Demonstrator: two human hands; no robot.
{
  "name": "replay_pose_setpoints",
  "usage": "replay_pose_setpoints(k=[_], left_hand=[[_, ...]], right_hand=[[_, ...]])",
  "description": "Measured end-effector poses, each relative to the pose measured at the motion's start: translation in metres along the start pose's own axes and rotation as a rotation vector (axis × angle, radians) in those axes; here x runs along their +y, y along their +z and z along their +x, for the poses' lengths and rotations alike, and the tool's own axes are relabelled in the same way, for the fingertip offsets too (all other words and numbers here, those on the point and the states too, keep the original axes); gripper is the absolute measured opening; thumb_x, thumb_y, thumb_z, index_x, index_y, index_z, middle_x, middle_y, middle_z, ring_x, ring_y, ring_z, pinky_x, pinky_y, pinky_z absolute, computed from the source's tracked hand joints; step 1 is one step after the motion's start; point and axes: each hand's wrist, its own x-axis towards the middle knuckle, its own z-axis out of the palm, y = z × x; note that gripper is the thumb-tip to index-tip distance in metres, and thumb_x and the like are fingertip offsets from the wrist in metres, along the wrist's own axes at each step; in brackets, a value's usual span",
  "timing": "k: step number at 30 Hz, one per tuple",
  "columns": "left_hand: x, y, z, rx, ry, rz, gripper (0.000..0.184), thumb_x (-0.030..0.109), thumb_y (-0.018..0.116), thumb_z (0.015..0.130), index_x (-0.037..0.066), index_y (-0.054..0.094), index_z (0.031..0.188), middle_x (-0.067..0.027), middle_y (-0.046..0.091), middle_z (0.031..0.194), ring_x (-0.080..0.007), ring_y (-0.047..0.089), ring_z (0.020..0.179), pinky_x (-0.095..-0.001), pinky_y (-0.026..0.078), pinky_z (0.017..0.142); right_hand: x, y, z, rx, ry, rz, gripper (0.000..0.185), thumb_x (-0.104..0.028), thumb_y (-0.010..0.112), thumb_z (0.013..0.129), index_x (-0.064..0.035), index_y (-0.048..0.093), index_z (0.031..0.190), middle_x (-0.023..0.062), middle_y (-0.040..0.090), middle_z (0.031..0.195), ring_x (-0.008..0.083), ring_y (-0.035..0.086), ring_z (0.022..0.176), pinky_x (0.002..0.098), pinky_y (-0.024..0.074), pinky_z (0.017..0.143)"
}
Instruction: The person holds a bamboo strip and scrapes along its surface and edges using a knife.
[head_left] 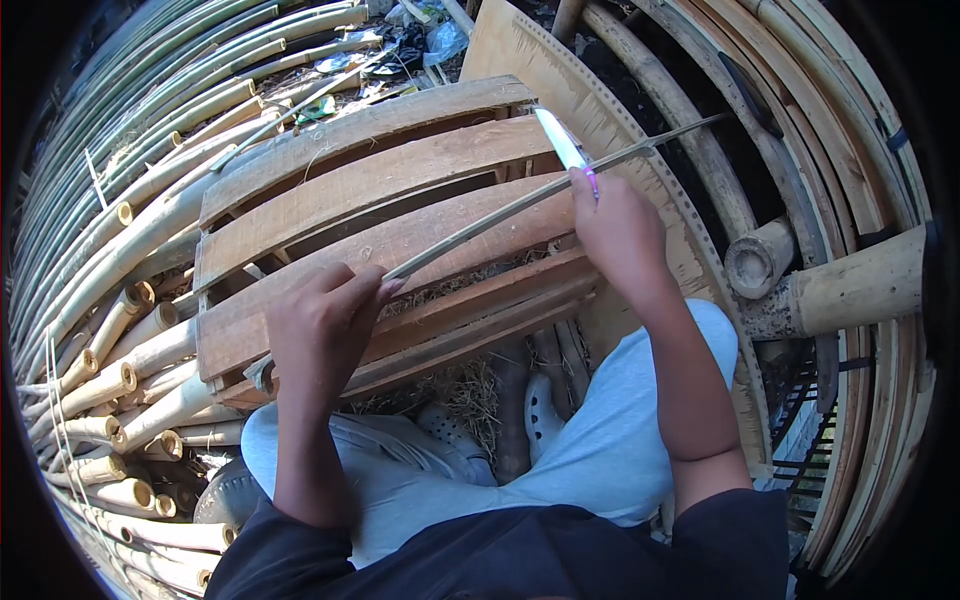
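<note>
A thin bamboo strip [490, 220] slants up to the right above a slatted wooden crate [410, 188]. My left hand [322, 315] is closed around the strip near its lower end, part of which shows past my wrist. In my right hand [622, 228] is a knife [562, 140], its pale blade pointing up and to the left. A bit of pink and purple shows at the knife's handle, the rest of which my fingers hide. The strip passes by the blade's base; whether they touch, I cannot tell.
Long bamboo poles [150, 265] lie stacked at the left. A thin board with a dotted edge [640, 150] leans beyond the crate. At the right are a thick bamboo piece [860, 285] and curved strips [850, 120]. Plastic litter [400, 50] lies at the back.
</note>
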Motion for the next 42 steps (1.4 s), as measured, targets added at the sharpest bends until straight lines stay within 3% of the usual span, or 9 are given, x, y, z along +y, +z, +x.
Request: replay_pose_setpoints(k=[2,10,15,28,31,34,37,40,42], left_hand=[[-0.001,0.002,0.000,0.006,0.002,-0.009,0.017,0.027,0.082,0.083,0.012,0.076,0.090,-0.0080,0.058,0.067,-0.0273,0.059,0.059,-0.0391,0.044,0.055],[0.000,-0.001,0.000,0.014,0.021,0.016,0.017,0.027,0.082,0.084,0.013,0.077,0.092,-0.0070,0.058,0.067,-0.0266,0.059,0.059,-0.0384,0.044,0.055],[0.001,0.000,0.000,0.015,-0.006,0.009,0.017,0.027,0.082,0.084,0.013,0.078,0.092,-0.0067,0.059,0.067,-0.0258,0.060,0.059,-0.0380,0.045,0.055],[0.001,0.002,0.000,-0.003,-0.001,0.009,0.016,0.025,0.080,0.085,0.012,0.077,0.093,-0.0074,0.060,0.070,-0.0264,0.061,0.062,-0.0380,0.045,0.057],[0.001,0.000,0.000,-0.004,-0.016,0.017,0.016,0.025,0.081,0.085,0.012,0.077,0.093,-0.0074,0.060,0.070,-0.0264,0.061,0.063,-0.0382,0.046,0.058],[0.000,0.001,-0.001,-0.001,-0.006,0.014,0.016,0.025,0.081,0.085,0.012,0.077,0.093,-0.0073,0.060,0.070,-0.0266,0.061,0.063,-0.0383,0.046,0.058],[0.000,0.002,0.000,0.012,-0.017,0.002,0.016,0.025,0.081,0.084,0.012,0.077,0.093,-0.0070,0.060,0.070,-0.0267,0.061,0.063,-0.0383,0.046,0.058],[0.001,0.001,-0.001,-0.003,-0.017,-0.014,0.017,0.025,0.081,0.084,0.012,0.077,0.093,-0.0068,0.060,0.070,-0.0266,0.061,0.063,-0.0384,0.046,0.058],[-0.001,0.002,-0.001,0.000,-0.003,0.008,0.016,0.026,0.081,0.085,0.012,0.077,0.093,-0.0065,0.060,0.070,-0.0262,0.061,0.062,-0.0383,0.046,0.058]], right_hand=[[-0.030,0.006,-0.024,-0.164,-0.067,0.092,0.046,-0.041,0.049,0.105,-0.0020,0.073,0.095,0.0255,0.071,0.085,0.0454,0.070,0.087,0.0553,0.0539,0.079],[0.013,-0.033,0.004,-0.218,-0.312,0.197,0.045,-0.035,0.047,0.107,0.0017,0.068,0.092,0.0264,0.067,0.083,0.0456,0.066,0.080,0.0526,0.0502,0.073],[0.051,-0.030,0.027,-0.032,-0.229,0.294,0.040,-0.031,0.050,0.107,0.0018,0.069,0.097,0.0256,0.067,0.083,0.0442,0.067,0.081,0.0463,0.0513,0.073],[0.036,-0.002,0.027,0.112,0.057,0.159,0.047,-0.033,0.048,0.106,0.0049,0.071,0.089,0.0295,0.068,0.080,0.0463,0.069,0.083,0.0496,0.0530,0.076],[0.039,-0.017,0.034,-0.127,0.199,0.365,0.054,-0.037,0.047,0.107,0.0070,0.065,0.082,0.0191,0.061,0.064,0.0316,0.064,0.064,0.0461,0.0508,0.071],[0.037,0.005,0.030,0.072,0.115,0.368,0.053,-0.039,0.049,0.107,0.0051,0.062,0.080,0.0115,0.054,0.059,0.0217,0.054,0.053,0.0422,0.0480,0.059],[0.042,-0.022,0.038,-0.143,0.268,0.469,0.051,-0.037,0.048,0.108,0.0034,0.063,0.081,0.0068,0.053,0.058,0.0166,0.050,0.047,0.0373,0.0433,0.048],[0.028,-0.016,0.027,-0.127,0.272,0.513,0.049,-0.036,0.047,0.108,0.0012,0.063,0.081,0.0024,0.050,0.058,0.0117,0.044,0.043,0.0328,0.0370,0.041],[0.024,-0.014,0.027,-0.212,0.244,0.486,0.051,-0.036,0.047,0.108,0.0037,0.063,0.080,0.0075,0.056,0.061,0.0181,0.050,0.048,0.0372,0.0450,0.050]])
